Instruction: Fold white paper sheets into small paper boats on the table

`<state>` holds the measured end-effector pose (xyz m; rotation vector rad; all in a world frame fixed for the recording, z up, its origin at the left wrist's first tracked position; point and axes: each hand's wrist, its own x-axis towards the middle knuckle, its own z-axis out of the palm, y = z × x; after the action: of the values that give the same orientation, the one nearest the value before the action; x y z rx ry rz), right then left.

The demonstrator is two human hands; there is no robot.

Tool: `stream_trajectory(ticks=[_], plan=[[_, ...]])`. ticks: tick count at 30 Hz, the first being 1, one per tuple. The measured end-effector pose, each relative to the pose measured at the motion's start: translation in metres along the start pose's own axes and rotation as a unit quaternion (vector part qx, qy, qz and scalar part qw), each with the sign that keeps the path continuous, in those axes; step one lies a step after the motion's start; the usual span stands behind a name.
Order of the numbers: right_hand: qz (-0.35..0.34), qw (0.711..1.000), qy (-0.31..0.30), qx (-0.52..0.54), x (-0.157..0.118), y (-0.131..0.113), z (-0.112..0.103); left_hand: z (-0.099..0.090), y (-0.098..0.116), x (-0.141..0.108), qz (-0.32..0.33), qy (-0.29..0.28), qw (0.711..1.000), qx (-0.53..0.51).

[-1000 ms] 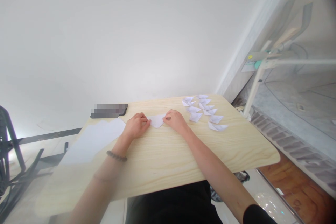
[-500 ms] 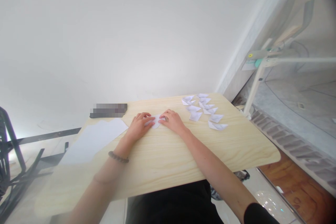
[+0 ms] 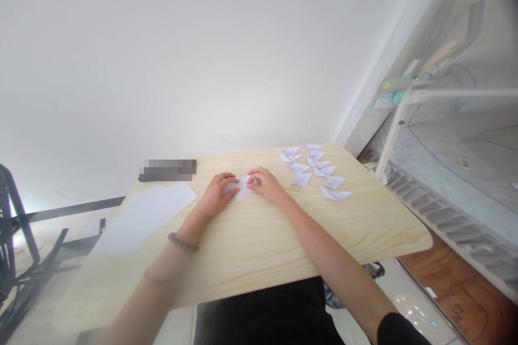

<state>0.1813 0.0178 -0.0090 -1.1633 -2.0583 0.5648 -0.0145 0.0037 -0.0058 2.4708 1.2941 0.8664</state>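
Pinching folded paper (image 3: 242, 188) near paper boats (image 3: 324, 172)

Paper (image 3: 243, 188) btwn L hand (image 3: 218, 194) & R hand (image 3: 267, 186) on tbl (image 3: 259, 248), sheets (image 3: 145, 218) to L, folded pcs (image 3: 324, 172) to R.

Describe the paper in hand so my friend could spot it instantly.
Find the pale wooden table below the white wall. Toward its far side, left hand and right hand touch a small white paper. Unlike the larger paper leftward and the folded pieces rightward, it alone sits between the hands.
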Motion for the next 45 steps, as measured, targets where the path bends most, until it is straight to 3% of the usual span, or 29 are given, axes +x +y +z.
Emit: stream_trajectory(ticks=[7, 11, 18, 24, 31, 45], plan=[[0.008, 0.997, 0.008, 0.075, 0.002, 0.0, 0.001, 0.004, -0.004, 0.001, -0.072, 0.042, 0.993, -0.077], [0.012, 0.993, 0.024, 0.118, 0.002, -0.002, 0.003, 0.003, -0.003, 0.001, -0.139, 0.044, 0.971, -0.189], [0.105, 0.939, 0.001, 0.327, 0.003, -0.001, 0.008, -0.002, 0.007, 0.004, -0.186, 0.079, 0.915, -0.349], [0.076, 0.964, 0.013, 0.255, 0.002, -0.004, 0.008, -0.003, 0.007, 0.003, -0.207, 0.054, 0.919, -0.332], [0.059, 0.983, 0.023, 0.173, 0.001, -0.009, 0.012, -0.003, 0.01, 0.002, -0.203, 0.079, 0.932, -0.29], [0.097, 0.956, 0.033, 0.276, 0.007, 0.002, 0.004, -0.015, 0.013, 0.006, -0.227, -0.017, 0.9, -0.372]])
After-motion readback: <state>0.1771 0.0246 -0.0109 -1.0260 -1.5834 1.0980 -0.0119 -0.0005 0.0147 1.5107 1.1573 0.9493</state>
